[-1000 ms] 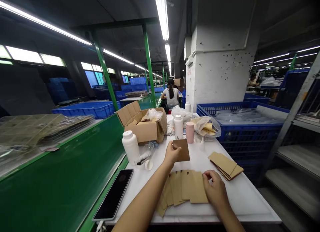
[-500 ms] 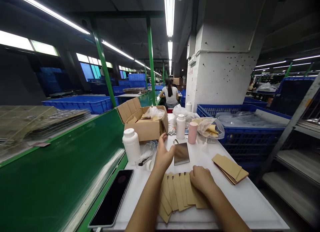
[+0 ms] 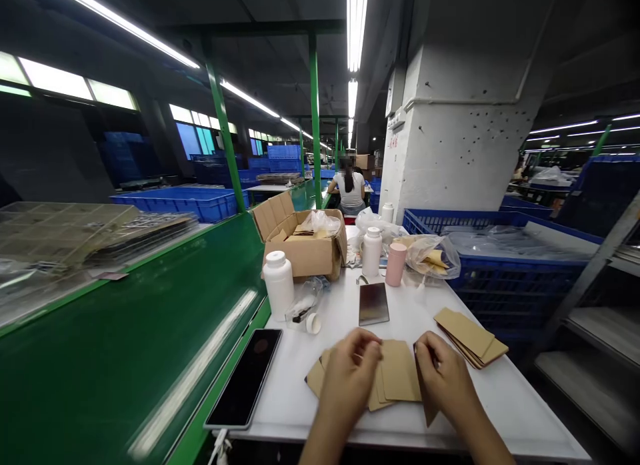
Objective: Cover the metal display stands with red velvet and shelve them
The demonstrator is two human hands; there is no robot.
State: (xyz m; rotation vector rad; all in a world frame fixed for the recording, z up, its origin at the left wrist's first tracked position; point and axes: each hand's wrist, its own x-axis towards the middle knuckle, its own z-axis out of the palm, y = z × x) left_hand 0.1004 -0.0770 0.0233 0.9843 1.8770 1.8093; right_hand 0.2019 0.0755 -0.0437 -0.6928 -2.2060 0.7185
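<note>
My left fingers (image 3: 371, 358) curl (gripping or not, I can't tell remotely), a dark plate (image 3: 374, 303) beyond them; fanned brown cards (image 3: 400, 371) lie between these and my right fingers (image 3: 425, 358), which pinch one card (image 3: 426, 399), a stack (image 3: 465, 331) beyond.

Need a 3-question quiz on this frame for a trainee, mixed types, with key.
1. What does the right hand hold?
2. True or false: the phone lies to the left of the fanned cards.
3. Which stands closest to the pink container?
a) the cardboard box
b) a white bottle
c) the blue crate

Key:
1. A thin brown card, tilted on edge.
2. True.
3. b
</note>
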